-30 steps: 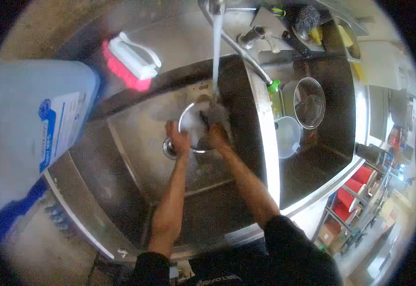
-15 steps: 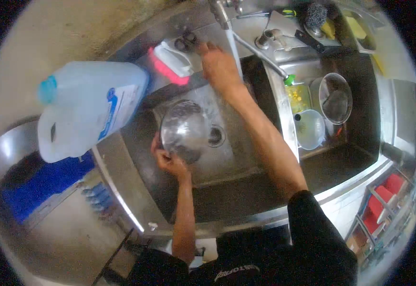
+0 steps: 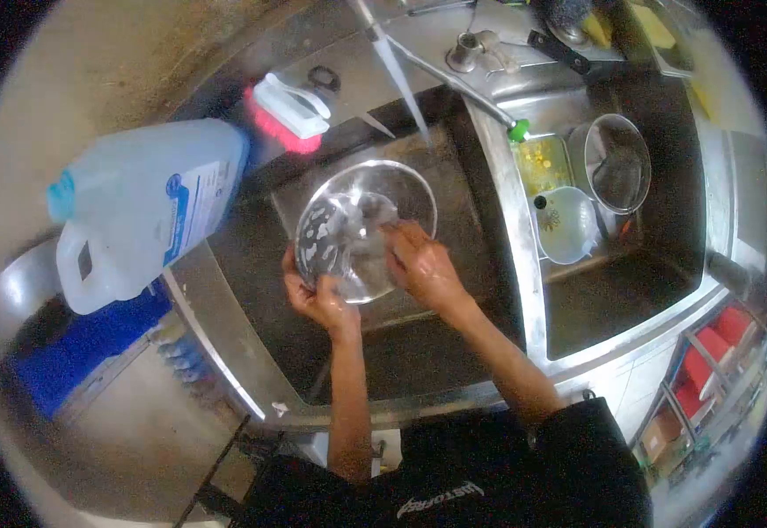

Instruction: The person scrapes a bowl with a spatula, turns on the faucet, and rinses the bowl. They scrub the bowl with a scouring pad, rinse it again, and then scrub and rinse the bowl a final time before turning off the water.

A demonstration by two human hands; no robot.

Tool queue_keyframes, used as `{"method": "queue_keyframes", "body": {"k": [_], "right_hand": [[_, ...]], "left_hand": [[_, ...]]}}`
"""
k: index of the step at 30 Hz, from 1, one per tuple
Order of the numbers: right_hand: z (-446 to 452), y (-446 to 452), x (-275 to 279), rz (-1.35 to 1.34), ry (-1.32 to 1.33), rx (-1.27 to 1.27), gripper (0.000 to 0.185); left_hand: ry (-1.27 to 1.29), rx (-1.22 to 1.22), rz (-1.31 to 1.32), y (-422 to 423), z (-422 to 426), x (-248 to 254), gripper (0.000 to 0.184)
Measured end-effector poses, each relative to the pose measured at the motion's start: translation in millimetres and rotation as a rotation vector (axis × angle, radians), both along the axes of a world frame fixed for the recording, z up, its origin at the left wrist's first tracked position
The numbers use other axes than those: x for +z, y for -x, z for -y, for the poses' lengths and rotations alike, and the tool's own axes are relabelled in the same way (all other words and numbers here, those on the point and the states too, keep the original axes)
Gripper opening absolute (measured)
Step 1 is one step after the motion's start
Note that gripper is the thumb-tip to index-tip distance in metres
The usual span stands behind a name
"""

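A shiny metal bowl (image 3: 366, 273) is tilted over the left sink basin, its inside facing up and wet with white suds or glints. My left hand (image 3: 320, 304) grips its rim at the lower left, with the thumb over the edge. Inside the bowl, near its right side, my right hand (image 3: 423, 264) has its fingers curled against the metal. Whatever those fingers may hold is hidden. Behind the bowl, water (image 3: 404, 88) runs from the faucet (image 3: 368, 22) into the basin.
A large plastic jug (image 3: 150, 198) stands on the left ledge. A pink-bristled brush (image 3: 291, 110) lies behind the basin beside a black looped handle (image 3: 323, 80). The right basin holds a metal pot (image 3: 617, 163), a pale bowl (image 3: 566, 229) and a yellowish container (image 3: 542, 165).
My right hand has come from the back ledge by the faucet into the bowl. The bowl, earlier turned with its outside up, now shows its inside. My left hand still grips it.
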State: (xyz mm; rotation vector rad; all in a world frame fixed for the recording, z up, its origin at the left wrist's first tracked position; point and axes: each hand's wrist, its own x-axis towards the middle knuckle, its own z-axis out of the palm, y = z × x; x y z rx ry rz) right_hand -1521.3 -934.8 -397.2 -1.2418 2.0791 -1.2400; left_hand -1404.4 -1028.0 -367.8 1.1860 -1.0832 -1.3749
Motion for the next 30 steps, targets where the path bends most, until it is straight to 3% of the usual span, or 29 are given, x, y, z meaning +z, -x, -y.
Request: {"method": "queue_keyframes", "body": {"k": [6,12,15,22,30], "right_hand": [[33,8,22,-0.211,-0.114,-0.031,0.057],[35,6,26,-0.376,-0.059,0.070,0.068],[40,4,38,-0.189,-0.008,-0.038,0.068],[40,7,49,-0.253,-0.036,-0.030,0.067],[39,11,70,-0.033,0.069,-0.143,0.067]], "left_hand": [[0.207,-0.049,0.030,25,1,28,0.062],[0.142,0.026,0.020,16,15,44,0.065],[0.123,0.041,0.009,17,14,49,0.066],[0.137,0.061,-0.016,22,14,63,0.067],[0.150,0.042,0.008,32,5,81,0.065]]}}
